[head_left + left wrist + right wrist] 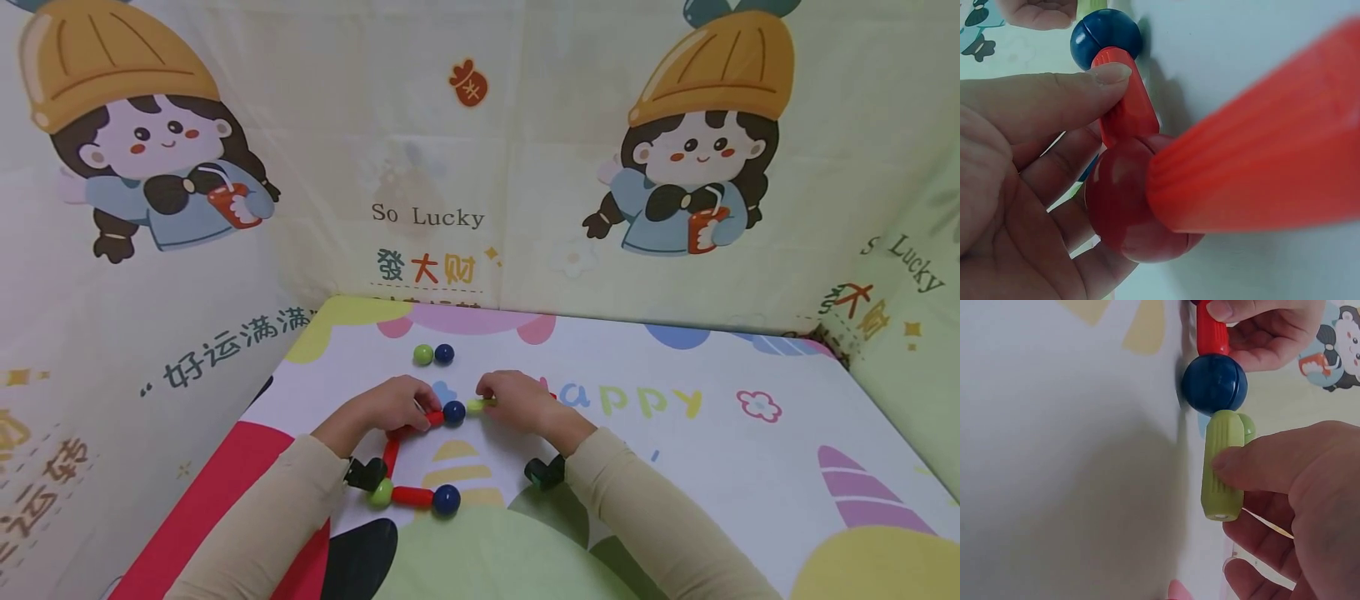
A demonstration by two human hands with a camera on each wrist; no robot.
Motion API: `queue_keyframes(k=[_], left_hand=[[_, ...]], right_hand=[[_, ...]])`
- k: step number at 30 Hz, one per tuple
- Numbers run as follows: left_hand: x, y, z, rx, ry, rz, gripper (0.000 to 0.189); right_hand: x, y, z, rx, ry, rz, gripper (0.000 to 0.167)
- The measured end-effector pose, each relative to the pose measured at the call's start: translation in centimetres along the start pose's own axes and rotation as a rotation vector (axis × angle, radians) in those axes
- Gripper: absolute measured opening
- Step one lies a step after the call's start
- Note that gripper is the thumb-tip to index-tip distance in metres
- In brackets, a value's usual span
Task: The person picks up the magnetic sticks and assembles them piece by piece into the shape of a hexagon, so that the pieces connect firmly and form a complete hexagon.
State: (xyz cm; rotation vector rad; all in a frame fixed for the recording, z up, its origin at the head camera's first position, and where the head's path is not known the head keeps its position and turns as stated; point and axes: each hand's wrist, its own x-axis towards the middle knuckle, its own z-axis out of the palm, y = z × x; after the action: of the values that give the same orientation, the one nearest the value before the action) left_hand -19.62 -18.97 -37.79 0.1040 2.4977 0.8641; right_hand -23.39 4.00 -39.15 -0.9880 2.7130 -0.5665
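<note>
Between thumb and fingers, my left hand (401, 403) pinches a red rod (1125, 100). One end of that rod joins a blue ball (453, 412), the other a red ball (1125, 200). From the red ball a second red rod (391, 458) runs to a light green ball (381, 493), followed by another red rod (412, 497) and a blue ball (447, 500). My right hand (521, 402) grips a light green rod (1222, 469). Its far end meets or nearly meets the first blue ball; whether they are joined I cannot tell.
Toward the table's back, a loose light green ball (423, 355) sits beside a dark blue ball (445, 354). A printed cloth (750, 467) covers the tabletop. Behind the table hangs a patterned curtain (540, 167), with more of it at both sides.
</note>
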Motion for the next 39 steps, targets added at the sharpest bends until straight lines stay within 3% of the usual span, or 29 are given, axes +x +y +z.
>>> queue_keyframes(k=[15, 23, 29, 39], left_hand=[[0.0, 0.0, 0.0, 0.001, -0.005, 0.010, 0.024], [0.0, -0.3, -0.3, 0.008, -0.003, 0.005, 0.024], [-0.2, -0.6, -0.5, 0.026, 0.033, -0.011, 0.026], [-1.1, -1.2, -0.6, 0.030, 0.066, -0.063, 0.026]], right_hand=[[-0.5, 0.2, -0.1, 0.020, 0.014, -0.011, 0.023], [-1.4, 1.1, -0.4, 0.009, 0.013, 0.076, 0.027], [-1.6, 1.5, -0.6, -0.009, 0.025, 0.016, 0.028], [-2.0, 1.3, -0.6, 0.044, 0.018, 0.019, 0.029]])
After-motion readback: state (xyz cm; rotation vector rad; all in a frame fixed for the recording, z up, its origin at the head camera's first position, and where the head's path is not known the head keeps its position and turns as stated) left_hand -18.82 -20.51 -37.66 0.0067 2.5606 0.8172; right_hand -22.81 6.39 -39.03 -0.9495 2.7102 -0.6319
